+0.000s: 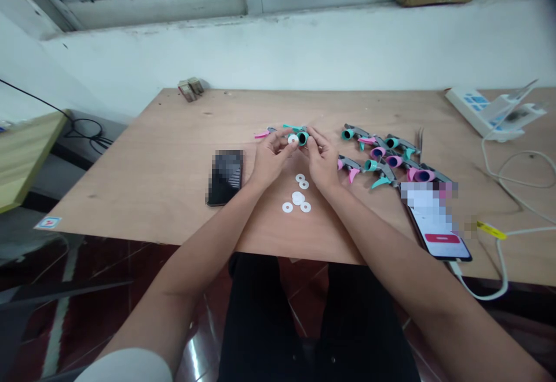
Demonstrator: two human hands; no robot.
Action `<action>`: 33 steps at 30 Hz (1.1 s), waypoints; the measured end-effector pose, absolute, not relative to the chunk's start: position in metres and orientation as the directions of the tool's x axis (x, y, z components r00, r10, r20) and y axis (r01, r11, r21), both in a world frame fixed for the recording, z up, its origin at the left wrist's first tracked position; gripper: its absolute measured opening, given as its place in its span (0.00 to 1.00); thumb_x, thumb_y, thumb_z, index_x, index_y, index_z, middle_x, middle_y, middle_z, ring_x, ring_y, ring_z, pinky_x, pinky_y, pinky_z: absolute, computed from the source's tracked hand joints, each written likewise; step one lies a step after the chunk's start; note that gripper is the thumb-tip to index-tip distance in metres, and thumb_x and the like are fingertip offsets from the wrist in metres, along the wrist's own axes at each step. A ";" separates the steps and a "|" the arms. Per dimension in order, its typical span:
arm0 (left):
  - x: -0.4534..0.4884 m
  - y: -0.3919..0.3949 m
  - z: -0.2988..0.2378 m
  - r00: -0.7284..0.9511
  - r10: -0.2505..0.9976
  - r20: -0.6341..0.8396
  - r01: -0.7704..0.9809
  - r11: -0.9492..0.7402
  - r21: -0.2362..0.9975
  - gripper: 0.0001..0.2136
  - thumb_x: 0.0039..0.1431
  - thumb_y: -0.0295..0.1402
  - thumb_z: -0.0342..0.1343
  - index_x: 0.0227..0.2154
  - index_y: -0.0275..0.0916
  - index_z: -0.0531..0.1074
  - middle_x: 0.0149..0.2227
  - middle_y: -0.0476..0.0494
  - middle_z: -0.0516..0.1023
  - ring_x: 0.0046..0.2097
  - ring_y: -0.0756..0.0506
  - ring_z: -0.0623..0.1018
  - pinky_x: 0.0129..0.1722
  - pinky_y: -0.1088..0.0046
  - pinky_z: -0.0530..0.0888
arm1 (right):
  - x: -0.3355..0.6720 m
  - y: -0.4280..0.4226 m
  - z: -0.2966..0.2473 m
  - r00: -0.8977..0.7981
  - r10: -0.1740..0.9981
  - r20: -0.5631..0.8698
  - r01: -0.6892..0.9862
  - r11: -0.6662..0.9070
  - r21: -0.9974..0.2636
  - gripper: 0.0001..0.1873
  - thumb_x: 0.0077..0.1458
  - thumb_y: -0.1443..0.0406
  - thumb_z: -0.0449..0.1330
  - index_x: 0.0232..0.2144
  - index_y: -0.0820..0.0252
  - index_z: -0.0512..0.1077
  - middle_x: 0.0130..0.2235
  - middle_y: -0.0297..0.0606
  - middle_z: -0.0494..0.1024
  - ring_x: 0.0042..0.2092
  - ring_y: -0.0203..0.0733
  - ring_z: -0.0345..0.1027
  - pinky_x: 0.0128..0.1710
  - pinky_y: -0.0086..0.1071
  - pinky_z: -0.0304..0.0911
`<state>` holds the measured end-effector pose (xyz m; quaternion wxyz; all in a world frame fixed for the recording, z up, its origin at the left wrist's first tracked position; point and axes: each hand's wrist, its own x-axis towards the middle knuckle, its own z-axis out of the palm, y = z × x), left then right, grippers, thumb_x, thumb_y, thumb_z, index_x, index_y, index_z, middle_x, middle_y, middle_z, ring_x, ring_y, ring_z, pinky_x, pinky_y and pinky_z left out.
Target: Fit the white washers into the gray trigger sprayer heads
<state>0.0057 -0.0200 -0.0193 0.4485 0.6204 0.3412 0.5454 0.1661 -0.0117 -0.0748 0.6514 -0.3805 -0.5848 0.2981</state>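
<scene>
My left hand (270, 156) pinches a small white washer (292, 139) between thumb and fingers. Right beside it my right hand (322, 159) grips a teal and grey spray nozzle (301, 136), its round dark opening turned toward the washer. The two hands meet over the middle of the wooden table (174, 156). Several loose white washers (297, 198) lie on the table just below my hands. A row of several more spray nozzles (386, 156), teal and pink, lies to the right of my right hand.
A dark phone (226, 176) lies left of my hands, and a second phone (436, 223) with a lit screen and a white cable lies at the right front. A white power strip (490, 113) sits at the far right. A small block (190, 88) rests at the back edge.
</scene>
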 end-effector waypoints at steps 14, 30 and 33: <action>0.008 -0.018 -0.021 0.090 0.931 0.353 -0.034 -0.351 0.936 0.15 0.59 0.39 0.73 0.45 0.40 0.79 0.40 0.46 0.82 0.35 0.51 0.79 0.28 0.78 0.74 | 0.158 -0.026 -0.059 0.165 0.858 0.486 -0.038 0.498 -0.867 0.32 0.66 0.37 0.60 0.60 0.45 0.81 0.68 0.40 0.76 0.72 0.56 0.67 0.72 0.59 0.68; 0.003 -0.023 -0.013 0.201 0.974 0.109 -0.086 -0.093 0.992 0.19 0.56 0.45 0.76 0.40 0.38 0.78 0.36 0.46 0.81 0.31 0.52 0.78 0.25 0.78 0.76 | 0.162 -0.033 -0.048 0.025 0.919 0.394 -0.119 0.394 -0.912 0.33 0.62 0.35 0.63 0.56 0.47 0.83 0.59 0.39 0.84 0.64 0.55 0.77 0.66 0.55 0.76; 0.004 -0.024 -0.015 0.170 0.970 0.172 -0.029 -0.169 0.985 0.19 0.56 0.45 0.76 0.40 0.38 0.79 0.31 0.49 0.79 0.27 0.53 0.75 0.21 0.78 0.73 | 0.163 -0.032 -0.049 0.001 0.938 0.348 -0.169 0.343 -0.924 0.33 0.60 0.35 0.65 0.54 0.49 0.83 0.55 0.40 0.86 0.56 0.52 0.82 0.59 0.50 0.81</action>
